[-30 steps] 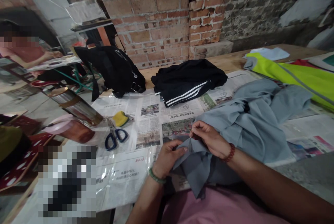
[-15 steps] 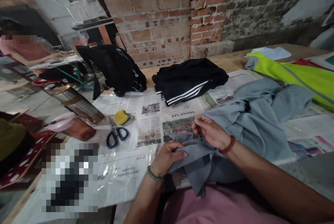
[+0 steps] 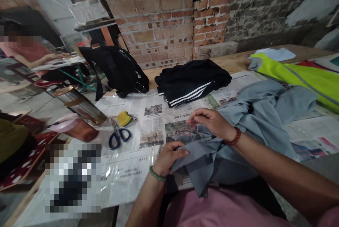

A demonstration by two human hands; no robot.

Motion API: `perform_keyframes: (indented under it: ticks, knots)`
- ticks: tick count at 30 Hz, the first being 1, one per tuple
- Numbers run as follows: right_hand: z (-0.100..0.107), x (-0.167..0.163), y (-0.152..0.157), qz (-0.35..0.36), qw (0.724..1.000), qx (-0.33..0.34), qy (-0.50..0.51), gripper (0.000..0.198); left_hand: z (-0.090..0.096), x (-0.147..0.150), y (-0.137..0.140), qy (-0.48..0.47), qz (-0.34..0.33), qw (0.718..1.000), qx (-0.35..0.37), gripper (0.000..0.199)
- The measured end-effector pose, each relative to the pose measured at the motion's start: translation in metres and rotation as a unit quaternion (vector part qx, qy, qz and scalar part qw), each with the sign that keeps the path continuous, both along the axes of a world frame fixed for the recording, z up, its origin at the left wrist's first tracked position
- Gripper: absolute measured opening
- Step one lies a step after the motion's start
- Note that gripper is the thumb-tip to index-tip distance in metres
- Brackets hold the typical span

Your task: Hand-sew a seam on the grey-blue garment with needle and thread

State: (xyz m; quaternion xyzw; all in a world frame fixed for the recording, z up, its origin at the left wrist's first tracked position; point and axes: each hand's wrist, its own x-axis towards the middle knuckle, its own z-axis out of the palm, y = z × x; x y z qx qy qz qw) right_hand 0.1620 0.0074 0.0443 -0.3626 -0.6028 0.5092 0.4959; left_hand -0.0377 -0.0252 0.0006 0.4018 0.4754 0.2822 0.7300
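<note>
Grey cloth [image 3: 267,114], in head view: lying to the right of the scissors [image 3: 119,134], bunched over newspaper [image 3: 129,191]. Left hand [image 3: 167,157], just right of the scissors: thumb and fingers closed on one edge of the cloth. Right hand [image 3: 214,123], farther right of the scissors: over the cloth, fingers loosely bent, thumb close to fingertips; cannot tell if something thin is held between. For good work, better to hold the edge flat under the left thumb, leave loose folds slack, and draw gently, without puckering.
</note>
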Motion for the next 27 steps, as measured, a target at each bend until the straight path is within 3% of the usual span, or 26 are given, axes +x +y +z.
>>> perform_keyframes:
  ticks: [2, 4, 8, 12, 22, 27]
  knots:
    - [-0.001, 0.003, 0.002, -0.02, 0.979, 0.144, -0.14, 0.014, 0.0, 0.0, 0.0, 0.001, -0.001, 1.0, 0.002, 0.021]
    - [-0.004, 0.008, 0.008, -0.019, 0.933, 0.266, -0.241, 0.019, 0.001, 0.0, 0.0, 0.0, -0.003, 1.0, 0.005, 0.021]
    - [-0.011, 0.019, 0.023, -0.049, 0.86, 0.382, -0.336, 0.024, 0.002, 0.0, -0.001, -0.003, -0.006, 1.0, 0.003, 0.022]
    - [-0.014, 0.023, 0.03, -0.089, 0.836, 0.398, -0.366, 0.025, 0.002, 0.0, -0.001, -0.004, -0.006, 1.0, 0.008, 0.021]
    - [-0.018, 0.031, 0.036, -0.159, 0.844, 0.362, -0.362, 0.024, 0.001, -0.001, -0.002, -0.002, -0.019, 1.0, 0.016, 0.022]
    - [-0.022, 0.028, 0.034, -0.126, 0.863, 0.35, -0.343, 0.024, 0.0, -0.001, -0.001, -0.012, -0.011, 1.0, 0.013, 0.022]
